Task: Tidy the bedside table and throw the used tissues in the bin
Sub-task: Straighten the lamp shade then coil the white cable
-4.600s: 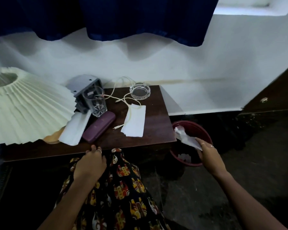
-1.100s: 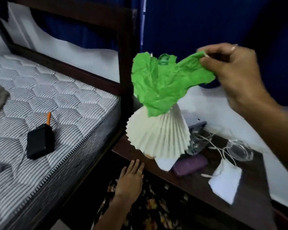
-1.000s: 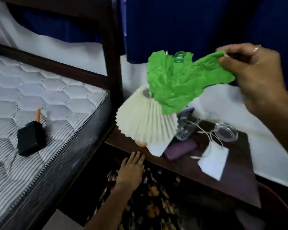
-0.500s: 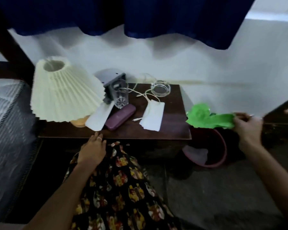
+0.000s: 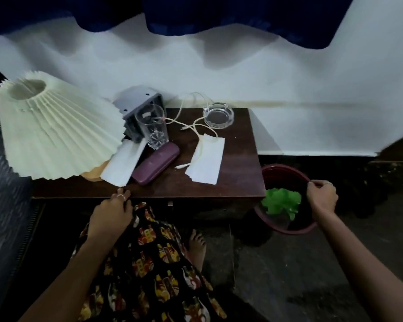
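A crumpled green tissue [image 5: 281,202] lies inside the dark red bin [image 5: 298,230] on the floor, right of the bedside table [image 5: 237,145]. My right hand [image 5: 322,196] hovers over the bin's right rim with loosely curled fingers, a small gap away from the tissue, holding nothing. My left hand [image 5: 112,211] rests against the table's front edge with relaxed fingers. On the table lie two flat white papers or tissues: one folded white sheet [image 5: 206,162] and another white sheet [image 5: 123,165] by the lamp.
The table also holds a pleated cream lampshade [image 5: 54,133], a drinking glass [image 5: 153,126], a purple glasses case [image 5: 156,162], a glass ashtray [image 5: 218,115], a white cable [image 5: 191,123] and a grey box [image 5: 137,105]. A mattress edge [image 5: 0,182] is at the left.
My right hand carried the green tissue from above the lamp over to the bin and lowered it. The tissue now lies in the bin, free of my fingers. My left hand stayed at the table edge.
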{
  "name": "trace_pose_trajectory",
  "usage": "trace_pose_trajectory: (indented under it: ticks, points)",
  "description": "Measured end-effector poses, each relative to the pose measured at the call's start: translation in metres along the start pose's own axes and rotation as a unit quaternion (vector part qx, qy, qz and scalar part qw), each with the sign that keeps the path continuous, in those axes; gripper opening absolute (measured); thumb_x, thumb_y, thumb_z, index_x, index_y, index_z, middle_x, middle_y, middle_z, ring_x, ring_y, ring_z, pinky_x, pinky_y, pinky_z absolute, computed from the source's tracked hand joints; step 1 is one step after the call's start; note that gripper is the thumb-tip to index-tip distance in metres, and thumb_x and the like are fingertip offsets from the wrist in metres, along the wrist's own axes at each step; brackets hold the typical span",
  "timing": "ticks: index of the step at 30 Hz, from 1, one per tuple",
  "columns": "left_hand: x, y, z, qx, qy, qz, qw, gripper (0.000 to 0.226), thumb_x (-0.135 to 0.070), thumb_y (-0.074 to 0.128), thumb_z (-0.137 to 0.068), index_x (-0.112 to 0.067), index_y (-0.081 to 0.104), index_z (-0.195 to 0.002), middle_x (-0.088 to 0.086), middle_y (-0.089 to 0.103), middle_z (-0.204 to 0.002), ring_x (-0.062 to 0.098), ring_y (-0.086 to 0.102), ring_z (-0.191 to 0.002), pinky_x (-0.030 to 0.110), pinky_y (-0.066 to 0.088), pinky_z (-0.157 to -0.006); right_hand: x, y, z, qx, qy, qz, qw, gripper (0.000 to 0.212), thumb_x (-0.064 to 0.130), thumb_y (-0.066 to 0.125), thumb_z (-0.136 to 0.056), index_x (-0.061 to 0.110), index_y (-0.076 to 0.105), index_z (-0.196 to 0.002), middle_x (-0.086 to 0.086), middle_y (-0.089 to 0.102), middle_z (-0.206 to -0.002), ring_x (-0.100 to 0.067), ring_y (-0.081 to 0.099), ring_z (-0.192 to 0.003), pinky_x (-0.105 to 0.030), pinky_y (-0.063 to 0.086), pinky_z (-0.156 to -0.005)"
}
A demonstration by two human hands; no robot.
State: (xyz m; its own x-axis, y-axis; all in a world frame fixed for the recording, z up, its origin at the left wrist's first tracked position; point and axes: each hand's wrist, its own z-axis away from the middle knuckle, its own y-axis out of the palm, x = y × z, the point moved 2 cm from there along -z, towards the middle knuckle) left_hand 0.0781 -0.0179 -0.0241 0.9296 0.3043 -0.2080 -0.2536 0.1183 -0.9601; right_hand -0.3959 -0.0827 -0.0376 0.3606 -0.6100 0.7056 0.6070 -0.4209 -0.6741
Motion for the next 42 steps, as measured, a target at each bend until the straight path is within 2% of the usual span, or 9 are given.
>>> trace_pose_trajectory:
  ticks: [6, 8, 12, 16, 23, 30, 34, 39, 42]
  points:
    - [-0.005, -0.008, -0.001, -0.047, 0.019, -0.005, 0.999, 0.029, -0.024, 0.049, -0.093, -0.008, 0.064, -0.112, 0.018, 0.069, -0.092, 0.038, 0.065, -0.084, 0.04, 0.048, -0.07, 0.142, 0.032, 0.038, 0.109, -0.242, -0.049, 0.963, 0.017, 0.017, 0.054, -0.087, 0.013, 0.068, -0.097, -0.01, 0.07, -0.094, -0.025, 0.065, -0.09, -0.042, 0.052, -0.086]
    - [-0.003, -0.01, -0.001, -0.048, 0.021, -0.006, 0.999, 0.027, -0.024, 0.051, -0.092, -0.009, 0.066, -0.108, 0.017, 0.07, -0.089, 0.038, 0.066, -0.081, 0.041, 0.049, -0.068, 0.197, 0.051, 0.064, 0.157, -0.346, -0.048, 0.924, 0.012, 0.018, 0.057, -0.087, 0.014, 0.069, -0.09, -0.007, 0.07, -0.09, -0.021, 0.066, -0.087, -0.039, 0.053, -0.086]
    - [-0.002, -0.014, -0.001, -0.061, 0.031, -0.011, 0.998, 0.011, -0.018, 0.071, -0.079, -0.007, 0.07, -0.081, 0.015, 0.067, -0.063, 0.037, 0.064, -0.055, 0.036, 0.049, -0.048, 0.29, 0.104, 0.122, 0.273, -0.504, -0.019, 0.819, 0.013, 0.01, 0.059, -0.088, 0.007, 0.07, -0.094, -0.005, 0.069, -0.094, -0.013, 0.062, -0.085, -0.009, 0.043, -0.078]
    - [-0.001, -0.017, -0.006, -0.09, 0.053, -0.033, 0.994, 0.02, -0.016, 0.085, -0.062, -0.01, 0.066, -0.06, 0.006, 0.058, -0.043, 0.024, 0.055, -0.032, 0.023, 0.039, -0.031, 0.363, 0.169, 0.155, 0.323, -0.607, 0.032, 0.726, 0.017, 0.012, 0.056, -0.089, 0.012, 0.071, -0.097, 0.0, 0.067, -0.094, -0.009, 0.059, -0.084, -0.004, 0.04, -0.073]
    - [0.016, -0.004, -0.017, -0.104, 0.084, -0.044, 0.99, 0.032, -0.03, 0.045, -0.082, -0.018, 0.075, -0.083, 0.0, 0.071, -0.069, 0.02, 0.063, -0.046, 0.028, 0.047, -0.036, 0.423, 0.306, 0.18, 0.385, -0.627, 0.178, 0.653, 0.029, 0.007, 0.047, -0.088, 0.012, 0.07, -0.106, -0.005, 0.066, -0.115, -0.018, 0.06, -0.103, -0.018, 0.04, -0.082]
    - [0.014, -0.003, -0.023, -0.19, 0.105, -0.031, 0.976, 0.025, -0.024, 0.053, -0.08, -0.019, 0.077, -0.08, -0.002, 0.071, -0.066, 0.015, 0.064, -0.052, 0.023, 0.048, -0.047, 0.427, 0.4, 0.203, 0.426, -0.616, 0.389, 0.537, 0.041, 0.012, 0.058, -0.086, 0.021, 0.059, -0.126, -0.01, 0.06, -0.126, -0.026, 0.058, -0.11, -0.03, 0.047, -0.086]
    - [0.019, 0.003, -0.026, -0.236, 0.093, -0.019, 0.967, 0.029, -0.025, 0.052, -0.084, -0.02, 0.074, -0.066, -0.002, 0.067, -0.058, 0.019, 0.06, -0.044, 0.025, 0.047, -0.04, 0.426, 0.422, 0.203, 0.429, -0.59, 0.439, 0.524, 0.045, 0.006, 0.056, -0.087, 0.023, 0.054, -0.128, 0.005, 0.054, -0.096, -0.015, 0.053, -0.066, -0.021, 0.038, -0.048]
    - [0.023, 0.009, -0.028, -0.254, 0.071, -0.028, 0.964, 0.043, -0.031, 0.045, -0.09, -0.019, 0.067, -0.054, -0.002, 0.061, -0.048, 0.019, 0.055, -0.04, 0.027, 0.043, -0.036, 0.424, 0.431, 0.208, 0.396, -0.621, 0.419, 0.531, 0.028, 0.001, 0.053, -0.082, 0.025, 0.049, -0.068, 0.008, 0.049, -0.073, -0.015, 0.051, -0.063, -0.025, 0.035, -0.049]
    - [0.023, 0.01, -0.029, -0.258, 0.064, -0.041, 0.963, 0.04, -0.03, 0.05, -0.086, -0.019, 0.063, -0.05, -0.002, 0.058, -0.045, 0.02, 0.054, -0.039, 0.027, 0.043, -0.038, 0.431, 0.424, 0.213, 0.412, -0.632, 0.385, 0.531, 0.025, -0.003, 0.059, -0.075, 0.019, 0.066, -0.084, -0.003, 0.064, -0.093, -0.021, 0.061, -0.081, -0.035, 0.054, -0.067]
